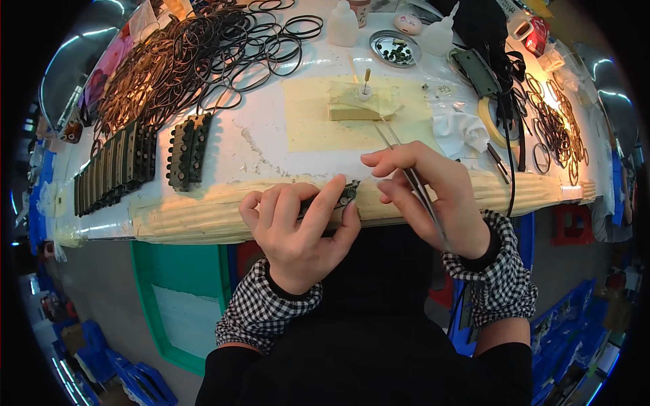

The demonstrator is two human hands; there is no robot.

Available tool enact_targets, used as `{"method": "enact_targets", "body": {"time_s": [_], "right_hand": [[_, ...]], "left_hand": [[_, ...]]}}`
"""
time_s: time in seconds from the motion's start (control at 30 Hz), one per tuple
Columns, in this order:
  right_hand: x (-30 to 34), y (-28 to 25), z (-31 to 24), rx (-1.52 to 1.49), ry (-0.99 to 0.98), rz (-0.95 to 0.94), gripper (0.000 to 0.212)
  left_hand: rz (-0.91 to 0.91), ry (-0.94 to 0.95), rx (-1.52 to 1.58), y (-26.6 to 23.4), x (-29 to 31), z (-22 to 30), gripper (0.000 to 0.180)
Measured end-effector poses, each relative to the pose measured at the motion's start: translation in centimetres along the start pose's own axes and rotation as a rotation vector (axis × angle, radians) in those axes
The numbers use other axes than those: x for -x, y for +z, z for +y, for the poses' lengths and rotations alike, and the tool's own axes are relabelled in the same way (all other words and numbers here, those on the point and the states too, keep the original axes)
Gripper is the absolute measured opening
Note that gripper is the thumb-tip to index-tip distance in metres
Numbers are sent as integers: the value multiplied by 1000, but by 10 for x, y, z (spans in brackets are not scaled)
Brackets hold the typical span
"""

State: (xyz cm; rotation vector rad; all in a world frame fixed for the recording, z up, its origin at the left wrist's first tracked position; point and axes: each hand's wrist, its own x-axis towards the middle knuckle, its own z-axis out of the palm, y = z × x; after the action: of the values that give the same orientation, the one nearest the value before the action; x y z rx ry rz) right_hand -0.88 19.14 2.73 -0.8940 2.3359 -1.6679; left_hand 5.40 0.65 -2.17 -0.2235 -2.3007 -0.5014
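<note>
My left hand is closed around a small dark green part at the table's front edge. Thumb and index finger pinch its right end, while the fingers hide most of the rest. To the right, my right hand holds metal tweezers, their tips pointing away from me and slightly apart. Nothing shows between those tips. Just beyond them sits a yellowish block with a thin upright stick on top, resting on a pale yellow sheet.
Dark green housings stand in a row, with a shorter group beside it. Coiled black cables heap at the far left. Beyond the block are a round dish of small dark pieces and a white bottle. A tape roll lies right.
</note>
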Motion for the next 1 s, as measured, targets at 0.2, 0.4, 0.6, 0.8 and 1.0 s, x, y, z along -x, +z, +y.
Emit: {"method": "enact_targets", "body": {"time_s": [0.2,0.4,0.6,0.8,1.0], "right_hand": [[2,17,17,-76,-63,-25,16],[-4,13,14,-93,-62,-103,13],[-4,8,8,-145,-31,-156,18],[-3,6,2,-226,-24,-200,21],[-6,3,-2,-217,-87,-215,16]], "left_hand": [[45,13,49,3,1,0,34],[56,-2,106,0,2,1,30],[60,-7,133,-3,3,3,32],[65,12,144,-11,2,6,34],[92,48,109,-12,-1,6,33]]}}
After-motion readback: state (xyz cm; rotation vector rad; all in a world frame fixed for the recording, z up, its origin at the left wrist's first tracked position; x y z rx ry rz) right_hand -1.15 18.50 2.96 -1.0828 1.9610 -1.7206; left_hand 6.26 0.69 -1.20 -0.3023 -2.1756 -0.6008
